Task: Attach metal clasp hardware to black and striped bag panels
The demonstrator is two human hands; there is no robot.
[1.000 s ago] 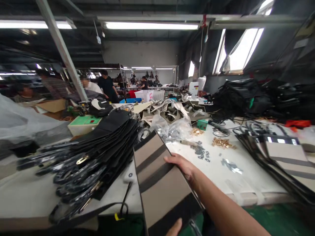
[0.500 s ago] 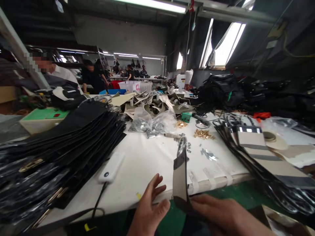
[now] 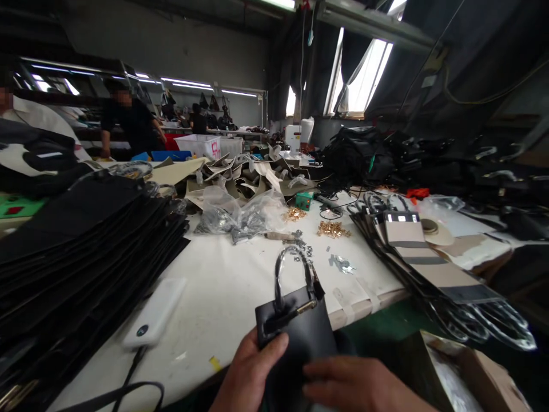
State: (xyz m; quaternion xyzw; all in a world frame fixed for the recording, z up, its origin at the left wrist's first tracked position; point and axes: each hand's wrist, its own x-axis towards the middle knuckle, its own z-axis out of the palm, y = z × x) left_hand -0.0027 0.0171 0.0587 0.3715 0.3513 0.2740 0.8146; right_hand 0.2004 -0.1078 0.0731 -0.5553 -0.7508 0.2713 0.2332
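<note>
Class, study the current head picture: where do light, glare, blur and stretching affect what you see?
Head view: the window is burnt out to white; the wrapped handle on the black bag glints; the right hand looks blurred; the black stack at left seems stretched towards the edge, its folds dark.

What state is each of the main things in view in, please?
Black bag panel: held, handle end up
Handle: upright, wrapped in clear film
Left hand: gripping the panel
Right hand: over the panel's front
White device: lying flat, cable attached
Clear plastic bags: crumpled
Cardboard box: open
Gold hardware: loose, heaped
</note>
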